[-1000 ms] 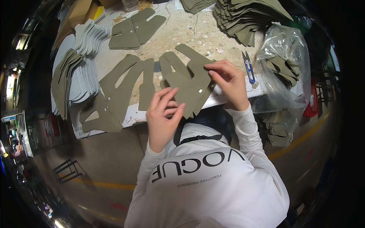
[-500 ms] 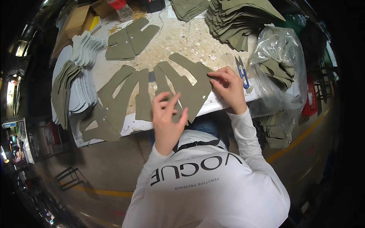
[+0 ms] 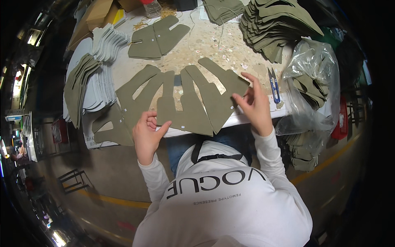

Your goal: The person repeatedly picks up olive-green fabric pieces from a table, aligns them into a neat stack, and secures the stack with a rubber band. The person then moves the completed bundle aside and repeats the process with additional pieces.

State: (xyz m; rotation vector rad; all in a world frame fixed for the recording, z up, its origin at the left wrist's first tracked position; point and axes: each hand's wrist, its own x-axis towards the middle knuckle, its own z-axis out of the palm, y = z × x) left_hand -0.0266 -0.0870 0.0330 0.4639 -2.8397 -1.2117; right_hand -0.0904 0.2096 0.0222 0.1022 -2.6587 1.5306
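Note:
Olive-green cut fabric panels with slots and small white labels lie fanned along the table's near edge. My left hand (image 3: 147,133) is at the near left corner of the middle panel (image 3: 187,117). Its thumb and bent fingers are apart, with the thumb tip against the panel's edge. By the outer edge of the right panel (image 3: 224,101) is my right hand (image 3: 256,105), thumb and forefinger spread wide, tips at the fabric. The left panel (image 3: 133,92) partly covers another slotted piece (image 3: 110,127). Neither hand plainly grips anything.
Blue-handled thread snips (image 3: 275,88) lie right of the panels. Beyond are a pair of olive panels (image 3: 158,39) and a tall olive stack (image 3: 275,29). Pale grey pieces (image 3: 98,82) and olive pieces (image 3: 80,88) are piled left. A clear plastic bag (image 3: 314,66) stands right.
My left hand has moved from over the middle panels to the middle panel's left corner. My right hand's fingers have spread. The whole view has shifted slightly.

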